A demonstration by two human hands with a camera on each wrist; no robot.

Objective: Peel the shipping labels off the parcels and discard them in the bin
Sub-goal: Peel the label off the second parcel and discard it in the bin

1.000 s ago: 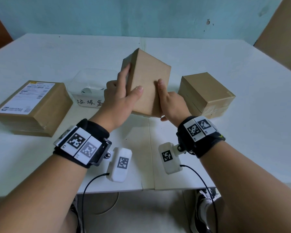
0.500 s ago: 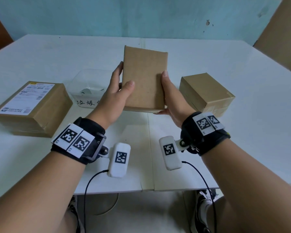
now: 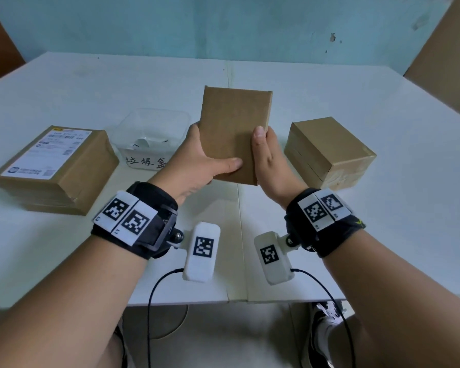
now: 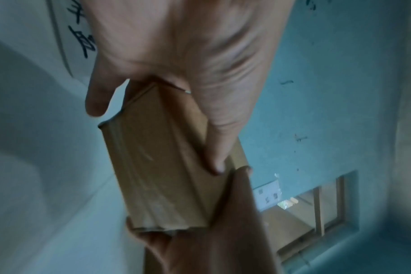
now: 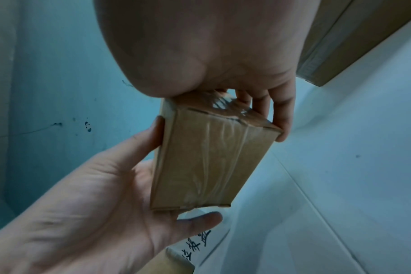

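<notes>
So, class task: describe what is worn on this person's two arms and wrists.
Both forearms are bare, no sleeves. The left wrist band is black with two white square-patterned marker tiles; the right wrist band matches. A white camera block with a black marker hangs by each wrist, left camera and right camera, each trailing a thin black cable.

Your left hand (image 3: 197,160) and right hand (image 3: 270,160) covered the lower sides of the held parcel (image 3: 234,134), and its far face stayed hidden from the head view. The print on the shipping label (image 3: 47,150) was too small to read. Your left hand blocked part of the bin (image 3: 149,128) and its handwritten sign. Both wrist views were blurred.
</notes>
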